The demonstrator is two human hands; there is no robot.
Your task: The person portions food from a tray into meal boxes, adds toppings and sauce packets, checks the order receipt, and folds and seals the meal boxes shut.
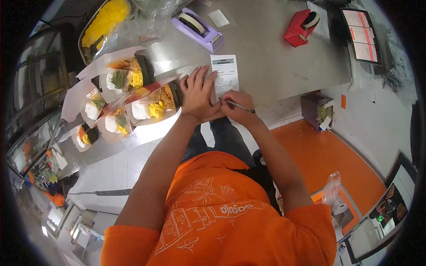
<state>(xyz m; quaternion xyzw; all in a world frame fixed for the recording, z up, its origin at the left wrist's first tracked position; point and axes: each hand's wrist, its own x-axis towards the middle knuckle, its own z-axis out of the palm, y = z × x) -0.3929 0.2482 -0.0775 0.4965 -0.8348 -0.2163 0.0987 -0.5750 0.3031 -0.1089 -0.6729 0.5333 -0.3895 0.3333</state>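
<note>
On the desk (275, 66), at the flat, spread left hand's (197, 95) two o'clock, the printed slip (226, 74) looks light, limp and easily creased, best pinned by an edge, while the right hand (238, 112) pinches a slim, probably stiff pen (246, 108) near its tip.

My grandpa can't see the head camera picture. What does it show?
A person's right hand holds a pen to a printed slip, with the left hand spread at its edge on a steel table. Open food boxes sit to the left; a purple tape dispenser and a red tape dispenser stand beyond.
</note>
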